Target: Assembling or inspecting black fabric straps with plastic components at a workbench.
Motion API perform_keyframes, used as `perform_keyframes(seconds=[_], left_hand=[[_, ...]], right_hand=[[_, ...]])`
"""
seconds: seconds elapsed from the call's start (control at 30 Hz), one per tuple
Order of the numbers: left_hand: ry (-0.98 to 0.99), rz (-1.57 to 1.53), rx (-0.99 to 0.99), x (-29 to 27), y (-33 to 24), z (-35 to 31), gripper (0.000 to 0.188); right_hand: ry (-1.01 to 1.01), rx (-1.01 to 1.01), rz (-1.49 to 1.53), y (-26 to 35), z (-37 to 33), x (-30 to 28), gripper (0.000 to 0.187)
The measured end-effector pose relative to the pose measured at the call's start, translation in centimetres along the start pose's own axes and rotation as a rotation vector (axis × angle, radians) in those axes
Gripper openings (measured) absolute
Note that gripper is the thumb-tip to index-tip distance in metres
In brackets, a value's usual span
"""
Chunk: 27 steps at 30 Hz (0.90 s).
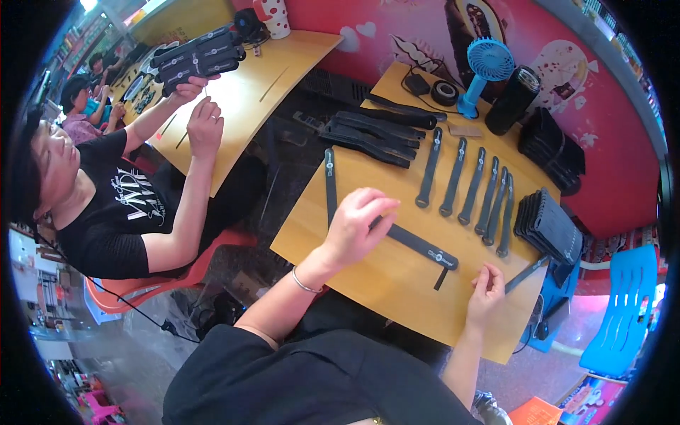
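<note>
My left hand [361, 225] is over the left end of a flat black strap [418, 246], hiding that end. Its fingers are bent and apart, with nothing visible between them. The strap lies slantwise across the table, with light printing near its rounded right end. A short narrow black strip [440, 278] lies just below that end. My right hand [487, 294] is near the table's right front edge, thumb and fingertips pinched together; anything in them is too small to make out. Beside it another dark strap [528, 273] slants toward the edge. One more strap [331, 185] lies left of my left hand.
Several straps [464, 180] lie in a row on the wooden table [347, 273]. Behind are black strap bundles [372, 134], a blue fan [489, 60], a tape roll [445, 92] and a black bottle [515, 99]. Black stacks [549, 225] stand right. A co-worker [120, 191] holds black pieces at left.
</note>
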<state>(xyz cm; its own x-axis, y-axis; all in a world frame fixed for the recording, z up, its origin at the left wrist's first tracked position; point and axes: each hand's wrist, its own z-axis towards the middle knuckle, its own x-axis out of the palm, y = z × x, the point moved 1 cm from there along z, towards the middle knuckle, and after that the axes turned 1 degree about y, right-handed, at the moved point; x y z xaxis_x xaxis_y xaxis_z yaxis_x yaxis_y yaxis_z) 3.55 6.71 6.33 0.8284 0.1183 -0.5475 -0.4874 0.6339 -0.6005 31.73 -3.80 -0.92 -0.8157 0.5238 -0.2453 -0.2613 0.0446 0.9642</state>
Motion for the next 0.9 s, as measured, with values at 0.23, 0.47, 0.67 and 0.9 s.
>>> perform_keyframes(seconds=[0.23,0.47,0.67,0.9], left_hand=[[0.117,0.18,0.044,0.8,-0.7,-2.7,0.033],[0.152,0.239,0.003,1.8,0.2,-4.0,0.035],[0.166,0.215,-0.01,2.2,0.7,-4.8,0.033],[0.171,0.196,-0.019,3.0,0.8,-5.1,0.031]], right_hand=[[0.017,-0.021,-0.043,0.1,0.0,-0.1,0.012],[0.004,-0.042,-0.079,-0.2,0.1,0.0,0.011],[0.008,-0.051,-0.134,0.1,0.0,0.4,0.011],[0.03,-0.056,-0.159,-0.1,0.1,0.3,0.012]])
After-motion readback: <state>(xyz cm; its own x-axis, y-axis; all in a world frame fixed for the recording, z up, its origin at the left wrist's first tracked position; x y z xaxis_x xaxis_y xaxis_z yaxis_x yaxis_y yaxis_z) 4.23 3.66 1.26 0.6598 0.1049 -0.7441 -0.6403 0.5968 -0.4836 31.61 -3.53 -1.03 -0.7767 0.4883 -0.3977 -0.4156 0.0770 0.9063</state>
